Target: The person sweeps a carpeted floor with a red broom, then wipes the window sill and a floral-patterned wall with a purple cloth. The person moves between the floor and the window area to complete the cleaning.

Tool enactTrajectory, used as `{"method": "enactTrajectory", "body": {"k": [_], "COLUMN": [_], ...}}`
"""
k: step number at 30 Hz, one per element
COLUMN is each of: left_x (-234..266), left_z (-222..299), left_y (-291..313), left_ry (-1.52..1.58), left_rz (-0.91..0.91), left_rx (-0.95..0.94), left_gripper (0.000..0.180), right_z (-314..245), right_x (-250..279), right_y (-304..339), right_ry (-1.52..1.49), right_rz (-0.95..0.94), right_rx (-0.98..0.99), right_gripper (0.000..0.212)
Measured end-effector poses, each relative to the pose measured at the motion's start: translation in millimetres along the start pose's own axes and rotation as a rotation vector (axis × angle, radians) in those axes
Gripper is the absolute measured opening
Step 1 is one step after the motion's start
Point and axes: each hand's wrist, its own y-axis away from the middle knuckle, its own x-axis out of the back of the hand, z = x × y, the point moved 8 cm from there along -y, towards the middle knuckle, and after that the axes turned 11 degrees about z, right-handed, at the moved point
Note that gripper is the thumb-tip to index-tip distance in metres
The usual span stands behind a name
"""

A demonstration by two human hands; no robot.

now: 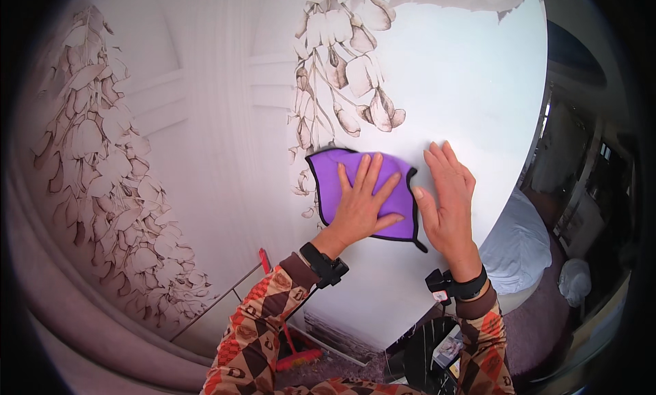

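My left hand [363, 209] lies flat with fingers spread on a purple cloth [331, 193] edged in black, pressing it against the pale wall [471, 87] printed with hanging brown blossoms. A small black loop sticks out from the cloth's lower right corner. Just right of the cloth, my right hand [448, 207] is open, its fingers stretched upward and holding nothing. Whether its palm touches the wall I cannot tell. Both wrists carry black straps with small devices.
Below my left arm stands a red broom [299, 359]. A black marble-patterned surface [415, 347] with a phone-like item [447, 347] lies below my right wrist. At right are a bed with a pale cover [519, 244] and a whitish plastic bag [574, 283].
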Motion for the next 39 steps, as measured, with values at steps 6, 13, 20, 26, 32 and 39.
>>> {"method": "enactTrajectory", "body": {"k": [6, 13, 20, 26, 32, 39], "left_x": [18.9, 35.8, 11.4, 59.1, 48.9, 31.9], "left_z": [-45.1, -98.7, -88.2, -160.1, -165.0, -161.8], "left_y": [-37.2, -41.9, 62.1, -20.3, 19.2, 80.2], "left_ry": [0.002, -0.031, -0.035, -0.073, -0.086, -0.07], "left_rz": [-0.025, 0.018, -0.04, 0.07, 0.049, 0.003], "left_rx": [-0.019, 0.047, -0.053, 0.058, 0.09, 0.07], "left_gripper": [0.091, 0.096, 0.088, 0.094, 0.092, 0.087], "right_z": [-5.5, -19.0, -30.6, -38.1, -44.8, -50.9], "right_x": [-17.1, -46.6, -63.8, -90.3, -110.5, -114.1], "right_y": [-24.3, -25.4, -10.0, -39.6, -21.0, -27.8], "right_ry": [0.012, 0.022, 0.014, -0.057, -0.066, -0.088], "right_rz": [0.022, 0.028, -0.052, -0.023, -0.077, -0.097], "right_rx": [0.029, 0.027, 0.025, 0.024, 0.021, 0.053], "right_gripper": [0.05, 0.048, 0.048, 0.048, 0.05, 0.05]}}
